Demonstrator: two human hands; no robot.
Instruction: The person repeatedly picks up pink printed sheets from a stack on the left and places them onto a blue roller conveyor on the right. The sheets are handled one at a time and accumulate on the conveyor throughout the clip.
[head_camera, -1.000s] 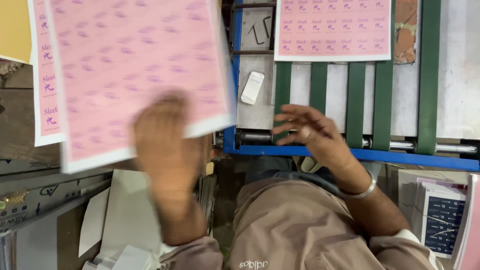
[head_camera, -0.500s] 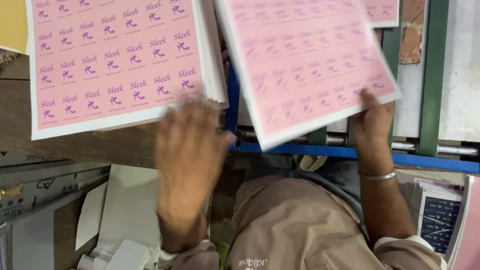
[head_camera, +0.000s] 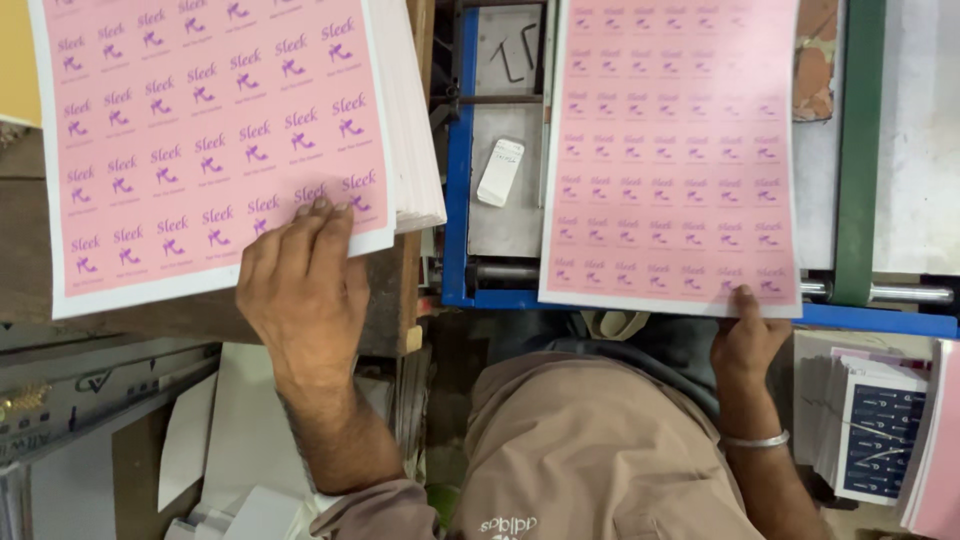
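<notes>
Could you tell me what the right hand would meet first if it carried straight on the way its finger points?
Likely only the pink sheet its fingertip already touches; the right hand points up along it, over the belts.

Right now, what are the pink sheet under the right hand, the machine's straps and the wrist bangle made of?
Pink sheet: printed paper, matte, white-edged, lying flat.
Straps: green belting, probably rubber or fabric, dull.
Bangle: silvery metal, shiny.
</notes>
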